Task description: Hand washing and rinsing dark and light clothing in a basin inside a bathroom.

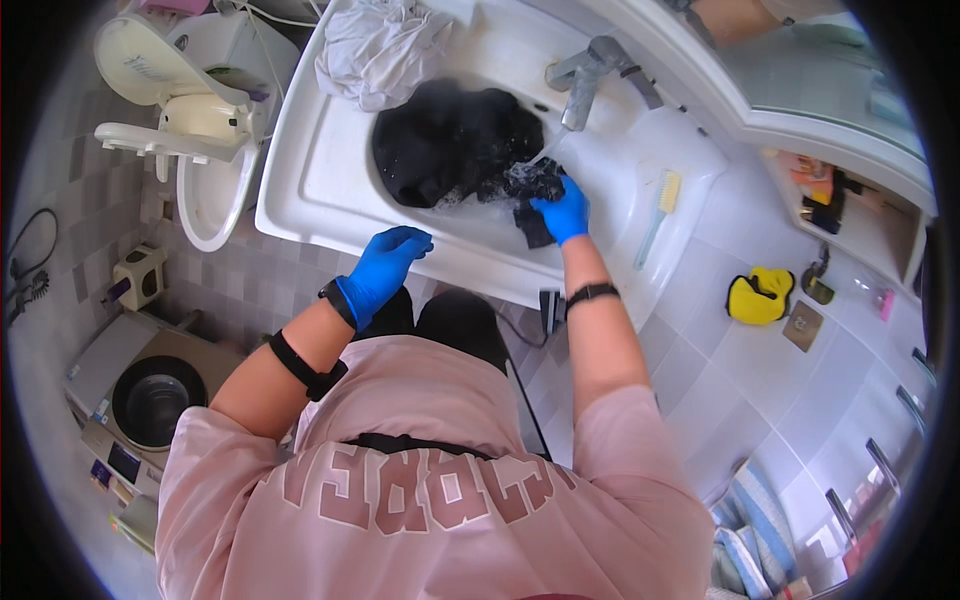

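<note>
Under the running faucet [588,85], my right hand [563,212] in a blue glove grips a bunched piece of black cloth [535,225]. Water splashes over its upper folds, and the cloth hangs down onto the sink's front side. More black fabric [450,140] lies wet and heaped in the basin of the white sink [320,160], joined or touching the held part; I cannot tell which. My left hand [385,270], also gloved in blue, hovers by the sink's front rim. Its fingers are loosely bent and together, with nothing seen in them.
A crumpled white cloth [380,50] rests on the sink's back left corner. To the right lies a pale brush [660,205] with a long handle. A toilet [205,190] stands left, a washing machine [155,400] lower left. A yellow and black cloth [760,295] hangs at right.
</note>
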Demonstrator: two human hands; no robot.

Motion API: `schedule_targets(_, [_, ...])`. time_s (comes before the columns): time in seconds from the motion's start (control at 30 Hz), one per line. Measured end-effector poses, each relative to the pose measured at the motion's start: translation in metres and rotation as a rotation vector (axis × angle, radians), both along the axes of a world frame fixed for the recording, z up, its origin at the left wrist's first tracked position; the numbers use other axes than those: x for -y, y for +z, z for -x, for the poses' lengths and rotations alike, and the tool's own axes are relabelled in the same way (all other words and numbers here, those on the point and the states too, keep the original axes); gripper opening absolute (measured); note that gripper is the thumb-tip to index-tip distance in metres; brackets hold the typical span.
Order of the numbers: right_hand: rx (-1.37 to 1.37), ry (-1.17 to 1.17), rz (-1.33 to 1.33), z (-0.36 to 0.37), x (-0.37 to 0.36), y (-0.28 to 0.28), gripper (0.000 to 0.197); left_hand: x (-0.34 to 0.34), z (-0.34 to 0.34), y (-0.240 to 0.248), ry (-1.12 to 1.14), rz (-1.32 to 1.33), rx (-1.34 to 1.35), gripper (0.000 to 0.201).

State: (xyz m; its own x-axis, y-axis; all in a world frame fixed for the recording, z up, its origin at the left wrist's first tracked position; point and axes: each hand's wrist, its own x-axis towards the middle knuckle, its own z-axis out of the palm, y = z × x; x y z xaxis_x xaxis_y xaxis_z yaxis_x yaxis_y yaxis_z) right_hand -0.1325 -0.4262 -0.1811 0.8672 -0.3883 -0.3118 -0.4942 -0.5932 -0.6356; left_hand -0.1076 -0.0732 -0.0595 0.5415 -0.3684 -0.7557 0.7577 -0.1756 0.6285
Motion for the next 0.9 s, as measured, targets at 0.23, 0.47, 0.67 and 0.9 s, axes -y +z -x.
schedule_targets(0.23, [0.263, -0.188, -0.094, 0.049, 0.004, 0.132, 0.06, 0.079, -0.02, 0.019, -0.098, 0.266, -0.255, 0.054])
schedule_targets(0.47, [0.325, 0.019, 0.222, 0.025, -0.026, 0.239, 0.061, 0.164, -0.03, 0.061, 0.093, 0.729, -0.512, 0.069])
schedule_targets(0.67, [0.281, 0.224, -0.05, 0.007, -0.06, 0.244, 0.072, 0.172, -0.047, 0.044, 0.408, 1.075, -0.535, 0.053])
schedule_targets(0.9, [0.457, 0.333, -0.115, -0.037, -0.076, 0.205, 0.096, 0.144, -0.059, 0.024, 0.615, 1.081, -0.629, 0.049])
